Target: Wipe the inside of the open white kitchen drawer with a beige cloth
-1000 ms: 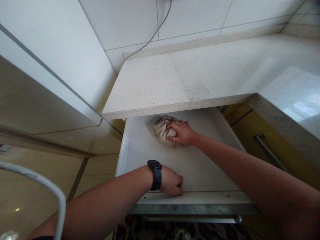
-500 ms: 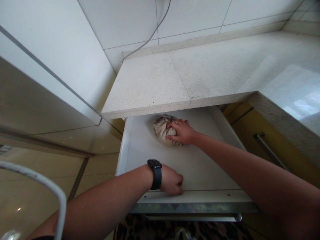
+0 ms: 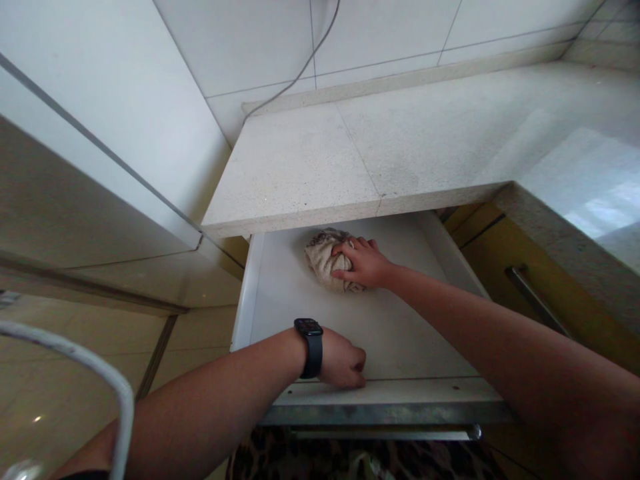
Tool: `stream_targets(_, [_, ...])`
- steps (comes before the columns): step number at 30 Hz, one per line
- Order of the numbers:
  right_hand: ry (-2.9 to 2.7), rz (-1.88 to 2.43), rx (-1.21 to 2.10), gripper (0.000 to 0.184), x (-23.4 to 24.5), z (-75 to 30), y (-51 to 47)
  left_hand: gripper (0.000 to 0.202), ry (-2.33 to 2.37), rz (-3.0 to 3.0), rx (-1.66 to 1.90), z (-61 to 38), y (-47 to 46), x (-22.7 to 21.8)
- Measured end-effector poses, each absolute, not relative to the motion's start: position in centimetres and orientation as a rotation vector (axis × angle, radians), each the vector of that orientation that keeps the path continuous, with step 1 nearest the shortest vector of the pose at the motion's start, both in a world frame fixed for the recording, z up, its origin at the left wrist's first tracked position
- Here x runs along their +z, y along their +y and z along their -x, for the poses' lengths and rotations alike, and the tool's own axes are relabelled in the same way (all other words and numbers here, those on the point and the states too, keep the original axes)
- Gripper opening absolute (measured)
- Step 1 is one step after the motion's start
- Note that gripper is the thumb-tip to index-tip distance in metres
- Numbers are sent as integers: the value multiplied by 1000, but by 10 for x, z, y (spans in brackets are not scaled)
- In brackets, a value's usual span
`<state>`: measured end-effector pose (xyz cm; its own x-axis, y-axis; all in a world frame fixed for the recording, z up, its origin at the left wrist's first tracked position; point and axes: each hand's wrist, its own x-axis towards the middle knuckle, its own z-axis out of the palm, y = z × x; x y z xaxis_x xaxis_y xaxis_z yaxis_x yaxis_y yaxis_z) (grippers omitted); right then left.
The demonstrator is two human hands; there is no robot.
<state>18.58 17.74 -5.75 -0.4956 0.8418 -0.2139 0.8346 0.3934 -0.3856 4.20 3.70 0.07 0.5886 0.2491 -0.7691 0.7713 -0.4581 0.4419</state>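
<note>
R hand (image 3: 367, 265) on rag (image 3: 324, 259) (open drawer (image 3: 400, 333))

Cloth, stone and metal
The rag (image 3: 324, 259) at centre was coarse, crumpled beige cloth; the drawer (image 3: 395, 327) floor smooth matt white, its front edge (image 3: 400, 413) dull grey metal. The countertop (image 3: 350, 167) above looked like speckled matt stone, the wall tiles (image 3: 390, 33) at top glossy white.

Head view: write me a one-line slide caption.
Right hand clutches a crumpled beige cloth on the floor of an open white drawer; left hand rests on its front edge.
</note>
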Motion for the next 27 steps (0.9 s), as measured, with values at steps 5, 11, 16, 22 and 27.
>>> stream_targets(5, [-2602, 1577, 702, 111, -58, -185, 178, 68, 804, -2009, -779, -41, 37, -2])
stream_targets(11, [-2603, 1552, 676, 112, -62, -186, 180, 68, 801, -1993, -782, -41, 40, -3])
stream_targets(16, [-2605, 1553, 681, 112, -61, -186, 179, 68, 818, -1993, -781, -42, 39, 0])
stream_targets(22, [-2609, 1560, 698, 112, -60, -185, 179, 69, 809, -2001, -778, -40, 39, -4])
stream_targets(27, [-2609, 1571, 710, 111, -59, -185, 178, 68, 814, -2022, -780, -40, 39, -7])
